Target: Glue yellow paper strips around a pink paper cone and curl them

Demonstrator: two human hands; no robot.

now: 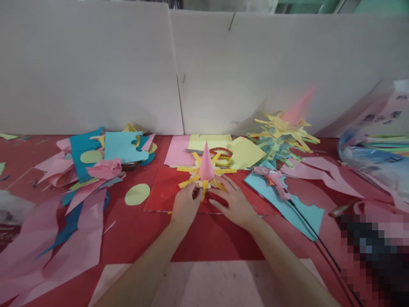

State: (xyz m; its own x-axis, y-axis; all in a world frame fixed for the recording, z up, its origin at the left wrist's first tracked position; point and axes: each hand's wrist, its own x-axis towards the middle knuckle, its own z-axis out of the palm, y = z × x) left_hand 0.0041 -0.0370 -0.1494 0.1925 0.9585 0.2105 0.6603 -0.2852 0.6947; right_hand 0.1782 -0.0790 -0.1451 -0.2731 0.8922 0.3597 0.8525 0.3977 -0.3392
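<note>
A pink paper cone [206, 164] stands upright in the middle of yellow paper strips [227, 171] that spread out around its base like a star. My left hand [187, 202] is at the near left of this piece, its thumb and fingers pinched together on a yellow strip by the cone's base. On the near right side, my right hand [236, 200] has its fingers apart, with the tips at the strips and over the red board [162, 192] beneath. Scissors with red and yellow handles [222, 152] lie just behind the cone, partly hidden by it.
A pink hot glue gun [275, 182] rests on cut blue paper [303, 217] at the right. Behind it is a layered paper piece [281, 132] with a pink cone. Pink and blue scraps [86, 226] cover the left. A white panel [255, 76] rises behind the red table.
</note>
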